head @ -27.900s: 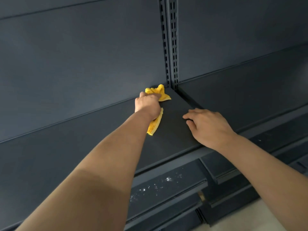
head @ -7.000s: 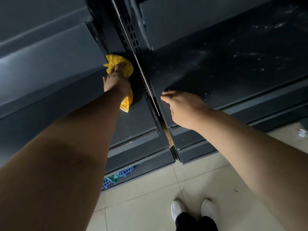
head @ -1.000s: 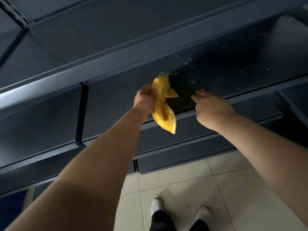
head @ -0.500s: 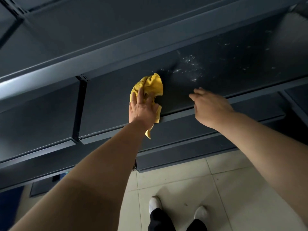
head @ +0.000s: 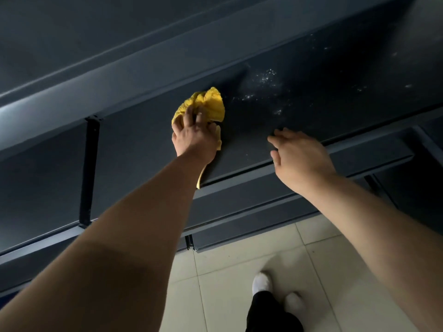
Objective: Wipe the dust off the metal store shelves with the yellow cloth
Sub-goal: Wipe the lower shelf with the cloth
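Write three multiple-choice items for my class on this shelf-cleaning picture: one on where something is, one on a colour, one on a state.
1. Where do the white dust specks lie relative to the cloth?
A. To its right on the same shelf
B. On the floor
C. To its left past the upright

2. What colour are the person's shoes?
A. Black
B. White
C. Yellow

3. What is the right hand doing?
A. Gripping the cloth
B. Holding a spray bottle
C. Open and empty, over the shelf's front edge

Answers: 1 A, the specks scatter on the dark shelf right of the cloth. 2 B, both shoes show white against the tiled floor. 3 C, its fingers are spread with nothing in them, while the left hand presses the cloth.
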